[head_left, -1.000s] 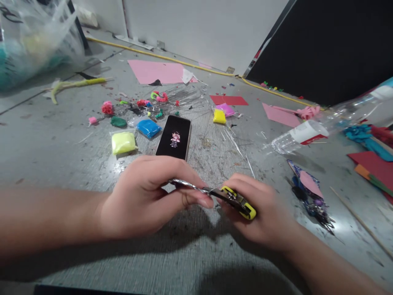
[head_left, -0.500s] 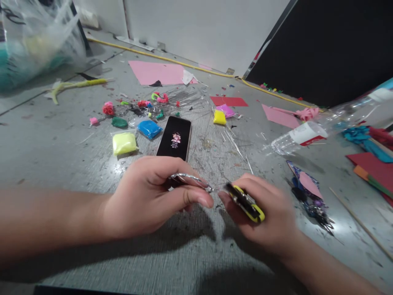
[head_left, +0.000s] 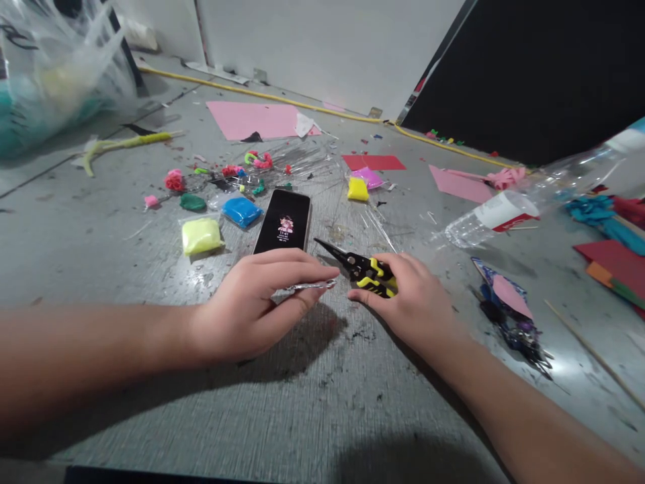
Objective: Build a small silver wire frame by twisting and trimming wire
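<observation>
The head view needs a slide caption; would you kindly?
Left hand pinching a silvery strand, right hand at black-and-yellow pliers.

And on my head feed I'm looking at what reads as a craft workspace: a grey, streaked, stained tabletop (head_left: 312, 423) strewn with tiny scraps! Left of centre, a soft pale-yellow packet in clear wrapping (head_left: 201, 236) sits near a bright-blue plastic-wrapped packet (head_left: 242, 212); beyond them lies a flat pink paper sheet (head_left: 252, 121), and far right, layered red, orange and green paper (head_left: 612, 269). Here are black-and-yellow long-nosed pliers (head_left: 355, 264), too! A plain white wall (head_left: 322, 50) closes the back; home or studio, I can't tell.
</observation>
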Demonstrator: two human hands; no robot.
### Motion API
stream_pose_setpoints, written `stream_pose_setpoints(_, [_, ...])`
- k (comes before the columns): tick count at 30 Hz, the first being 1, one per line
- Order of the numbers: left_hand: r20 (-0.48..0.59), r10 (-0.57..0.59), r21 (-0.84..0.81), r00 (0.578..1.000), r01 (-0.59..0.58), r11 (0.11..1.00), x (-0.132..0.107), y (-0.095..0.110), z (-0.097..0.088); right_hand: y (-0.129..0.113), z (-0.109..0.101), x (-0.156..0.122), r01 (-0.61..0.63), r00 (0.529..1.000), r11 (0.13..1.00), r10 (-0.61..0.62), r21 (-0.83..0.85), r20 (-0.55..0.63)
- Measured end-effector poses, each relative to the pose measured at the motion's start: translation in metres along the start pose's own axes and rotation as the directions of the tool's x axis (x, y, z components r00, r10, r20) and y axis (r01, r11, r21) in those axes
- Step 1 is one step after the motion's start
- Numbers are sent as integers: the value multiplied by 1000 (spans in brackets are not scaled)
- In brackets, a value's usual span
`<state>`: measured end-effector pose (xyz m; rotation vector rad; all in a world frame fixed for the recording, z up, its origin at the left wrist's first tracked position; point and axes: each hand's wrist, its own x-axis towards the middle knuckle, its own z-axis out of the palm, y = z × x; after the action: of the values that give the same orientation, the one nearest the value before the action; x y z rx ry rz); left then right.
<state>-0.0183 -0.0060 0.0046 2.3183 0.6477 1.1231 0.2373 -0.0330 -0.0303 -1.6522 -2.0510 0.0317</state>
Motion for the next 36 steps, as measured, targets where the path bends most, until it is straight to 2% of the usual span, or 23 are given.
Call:
stream_pose_setpoints(3, [48,-21,-8,999,21,1000,-1,0,0,-2,0,-1,6,1000,1000,-6,-13,25])
stream_pose_setpoints(5, [87,-105,-26,991,108,994,-1,1,1,-3,-2,-1,1,999,999,0,-32,48])
stream_pose_setpoints(8, [132,-265,-97,955,278,956,-2,2,4,-5,-3,-1,-35,996,999,37,-22,83])
stream_pose_setpoints(12, [156,-365,-178,918,390,904,-1,-1,9,-6,-6,-2,-70,997,997,71,-37,32])
stream_pose_setpoints(16, [154,-443,-171,883,466,868,2,-4,8,-8,-15,-3,12,999,999,-14,-45,-41])
stream_pose_setpoints(19, [170,-486,-130,857,508,851,4,-5,6,-10,-23,-3,9,994,1000,-11,-23,-113])
stream_pose_setpoints(23, [199,-495,-270,846,533,802,4,-5,4,-12,-31,-3,-19,976,999,10,-36,-216])
stream_pose_setpoints(26, [186,-518,-346,835,549,761,3,-5,5,-15,-36,-5,40,968,998,-53,-54,-247])
stream_pose_setpoints(29, [157,-502,-389,851,520,760,3,-5,6,-20,-36,-7,94,961,995,-101,-38,-259])
stream_pose_setpoints(31, [161,-482,-402,861,504,765,3,-5,7,-23,-34,-8,63,968,997,-49,52,-247])
stream_pose_setpoints(33, [158,-461,-372,873,486,791,3,-5,6,-26,-30,-9,-23,980,971,69,239,-186])
stream_pose_setpoints(36, [111,-384,-213,917,399,892,3,-5,5,-29,-24,-10,-121,987,800,162,588,-17])
